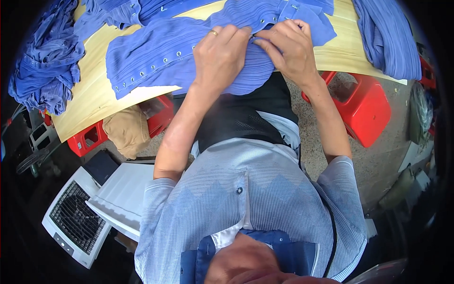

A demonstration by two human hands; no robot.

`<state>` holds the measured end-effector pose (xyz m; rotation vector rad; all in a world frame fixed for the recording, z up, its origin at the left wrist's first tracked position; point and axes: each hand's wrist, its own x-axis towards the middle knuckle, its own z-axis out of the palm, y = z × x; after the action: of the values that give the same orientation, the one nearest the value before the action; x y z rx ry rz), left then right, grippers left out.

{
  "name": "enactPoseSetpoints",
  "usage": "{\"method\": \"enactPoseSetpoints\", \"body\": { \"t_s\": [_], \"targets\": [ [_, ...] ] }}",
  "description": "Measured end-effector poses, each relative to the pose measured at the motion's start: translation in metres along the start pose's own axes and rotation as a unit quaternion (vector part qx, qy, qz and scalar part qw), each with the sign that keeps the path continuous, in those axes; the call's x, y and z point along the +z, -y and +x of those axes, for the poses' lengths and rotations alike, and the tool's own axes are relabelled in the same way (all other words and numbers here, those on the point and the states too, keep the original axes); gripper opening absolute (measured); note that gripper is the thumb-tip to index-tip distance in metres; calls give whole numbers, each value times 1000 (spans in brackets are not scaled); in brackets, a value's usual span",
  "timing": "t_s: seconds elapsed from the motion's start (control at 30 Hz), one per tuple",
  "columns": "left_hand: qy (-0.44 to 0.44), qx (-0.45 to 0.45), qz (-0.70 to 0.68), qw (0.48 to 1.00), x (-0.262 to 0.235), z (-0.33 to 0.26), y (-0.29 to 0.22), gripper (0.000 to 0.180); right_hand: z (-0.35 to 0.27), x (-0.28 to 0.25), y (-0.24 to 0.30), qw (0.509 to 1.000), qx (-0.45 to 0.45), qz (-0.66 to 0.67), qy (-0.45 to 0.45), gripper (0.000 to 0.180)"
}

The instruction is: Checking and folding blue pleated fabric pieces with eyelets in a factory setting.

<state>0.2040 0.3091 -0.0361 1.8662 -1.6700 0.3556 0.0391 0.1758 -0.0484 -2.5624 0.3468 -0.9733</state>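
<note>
A blue ribbed garment lies spread across the near edge of the table. Small round metal-looking fasteners run in a row along its edge strip. My left hand, with a ring on one finger, is closed on the cloth at this strip. Close beside it, my right hand pinches the same strip between thumb and fingers. The fingertips of both hands almost meet around a fastener, which they partly hide. Part of the garment drapes over the table edge towards my lap.
More blue garments lie on the yellowish table: a crumpled heap at the left, others at the back, and a folded pile at the right. Red stools stand below, one bearing a tan cloth. A white air cooler sits lower left.
</note>
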Motion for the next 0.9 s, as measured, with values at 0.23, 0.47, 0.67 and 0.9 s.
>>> {"method": "enactPoseSetpoints", "body": {
  "t_s": [0.23, 0.47, 0.67, 0.9],
  "targets": [
    [3, -13, -71, 997, -1, 1, 6, 16, 5, -1, 2, 998, 48, 35, 38, 13],
    [-5, -19, -91, 996, 1, 0, 8, 14, 7, 6, -1, 998, 48, 27, 20, 10],
    [17, 18, -64, 998, -1, 1, 11, 21, 10, 3, -2, 998, 42, 28, 33, 11],
    [20, 7, -77, 997, 3, 0, 13, 24, 12, 5, -1, 999, -6, -33, -3, 15]
  ]
}}
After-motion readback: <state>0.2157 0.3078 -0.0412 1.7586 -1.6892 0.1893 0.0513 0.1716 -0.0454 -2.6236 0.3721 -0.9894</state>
